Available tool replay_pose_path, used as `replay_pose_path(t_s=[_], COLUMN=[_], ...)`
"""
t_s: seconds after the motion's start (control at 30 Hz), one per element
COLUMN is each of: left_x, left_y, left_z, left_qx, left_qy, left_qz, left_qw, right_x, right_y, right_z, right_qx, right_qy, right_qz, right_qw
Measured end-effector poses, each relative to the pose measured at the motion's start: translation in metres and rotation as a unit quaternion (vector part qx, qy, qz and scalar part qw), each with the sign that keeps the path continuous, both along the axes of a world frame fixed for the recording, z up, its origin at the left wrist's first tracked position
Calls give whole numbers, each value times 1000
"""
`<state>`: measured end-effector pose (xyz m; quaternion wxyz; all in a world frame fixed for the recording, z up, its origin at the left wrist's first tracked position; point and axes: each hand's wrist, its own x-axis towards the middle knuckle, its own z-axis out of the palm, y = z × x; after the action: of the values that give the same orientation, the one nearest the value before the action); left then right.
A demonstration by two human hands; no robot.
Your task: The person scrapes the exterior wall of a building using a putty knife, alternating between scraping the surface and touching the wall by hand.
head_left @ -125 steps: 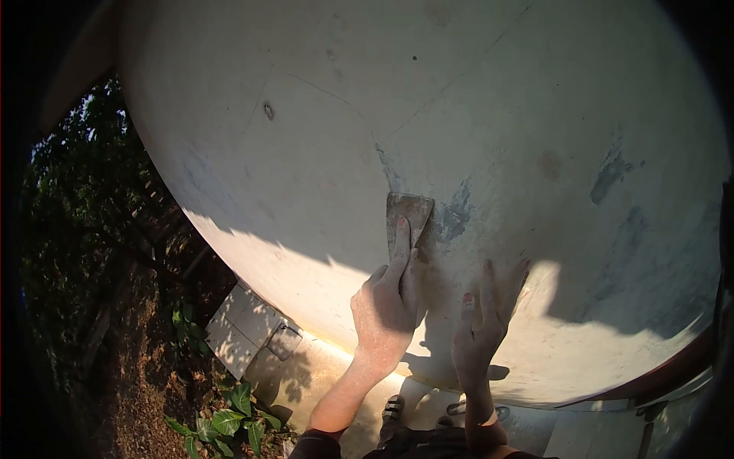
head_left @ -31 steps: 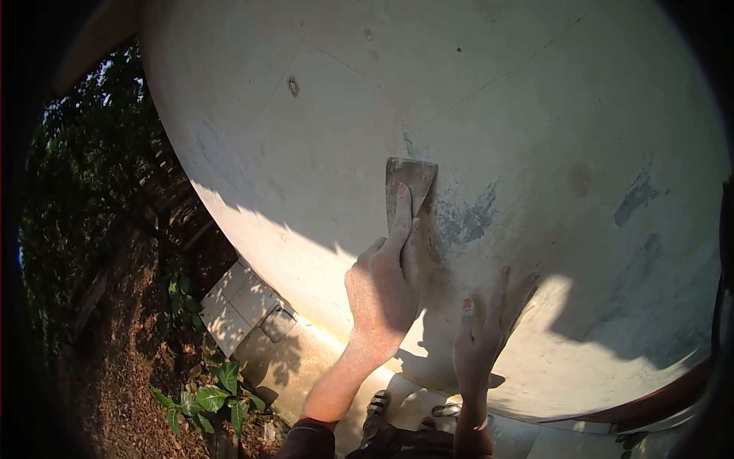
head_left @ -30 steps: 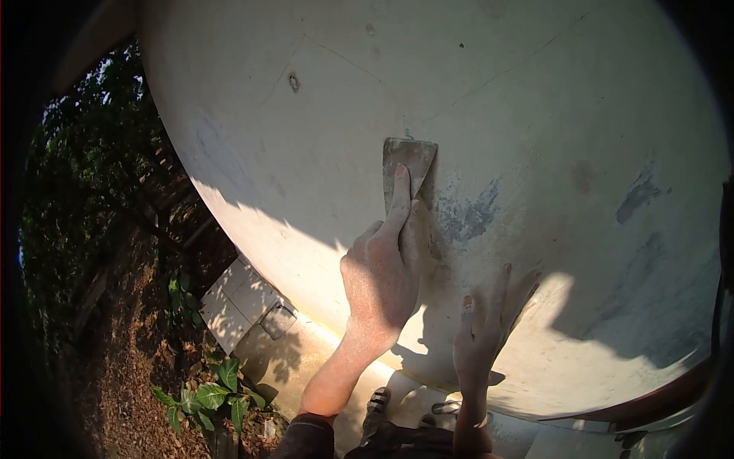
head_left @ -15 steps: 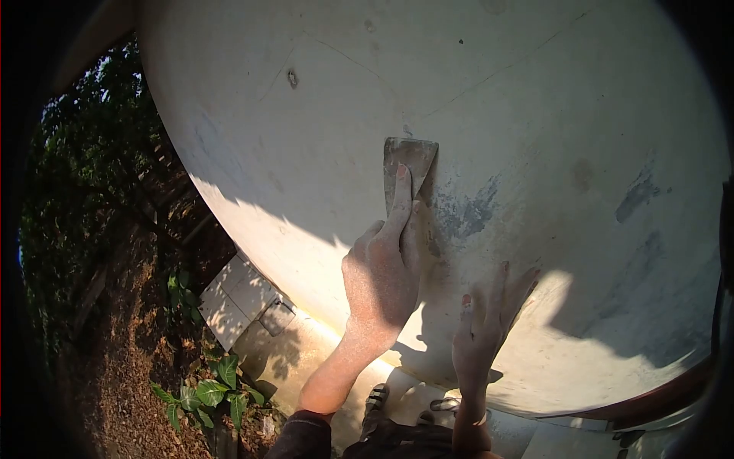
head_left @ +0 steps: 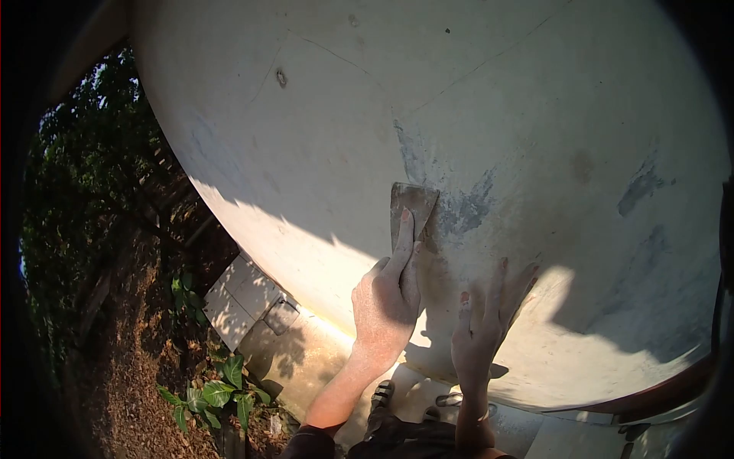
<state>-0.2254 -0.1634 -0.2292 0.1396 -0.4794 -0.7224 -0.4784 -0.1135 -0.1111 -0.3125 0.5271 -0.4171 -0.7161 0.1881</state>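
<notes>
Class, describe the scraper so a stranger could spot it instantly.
Find the big pale wall, then the left hand before it. Under that hand's extended finger sits the scraper: a flat, straight-edged, tapering blade, unlike the ragged grey patch beside it.

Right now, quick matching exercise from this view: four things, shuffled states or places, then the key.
Things
1. left hand
2. right hand
3. scraper
4. leafy plant

States or places
A. green, low on the picture's left side
B. open, stretched toward the pale wall
C. just left of the grey patch
D. grip closed, index finger extended

Pairs: 1-D, 2-B, 3-C, 4-A
</notes>
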Motion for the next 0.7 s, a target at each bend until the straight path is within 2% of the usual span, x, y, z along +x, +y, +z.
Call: replay_pose_path(t_s=[0.03, 0.07, 0.17, 0.2, 0.3, 0.4, 0.5, 0.57, 0.63, 0.7], left_x=[1, 1, 1, -4, 2, 0, -1, -4, -2, 2], left_y=[0, 3, 9, 10, 2, 3, 7, 9, 3, -4], left_z=[-1, 3, 46, 48, 30, 13, 33, 50, 45, 24], left_qx=[-21, 10, 47, 48, -9, -12, 15, 43, 32, -53], left_qy=[-22, -8, -3, 42, 25, 12, 3, 50, 38, 44], left_qz=[-3, -1, 11, 21, 35, 22, 20, 37, 38, 56], left_qw=[1000, 1000, 999, 998, 999, 1000, 1000, 997, 998, 996], right_x=[0, 1, -3, -3, -2, -1, -4, -7, -9, -6], right_y=[3, 4, 2, -1, 1, 2, -1, -3, -5, -4], right_z=[-4, -6, -4, -4, -1, -2, 3, 3, 5, 5], right_qx=[22, 43, 48, 46, 35, 27, 17, 39, 35, 33], right_qy=[-31, -65, -15, -17, -1, -16, 5, -32, 1, 35], right_qz=[-8, -15, -15, -13, -8, 13, 13, -38, -16, 2], right_qw=[999, 997, 999, 999, 999, 999, 1000, 998, 999, 999])
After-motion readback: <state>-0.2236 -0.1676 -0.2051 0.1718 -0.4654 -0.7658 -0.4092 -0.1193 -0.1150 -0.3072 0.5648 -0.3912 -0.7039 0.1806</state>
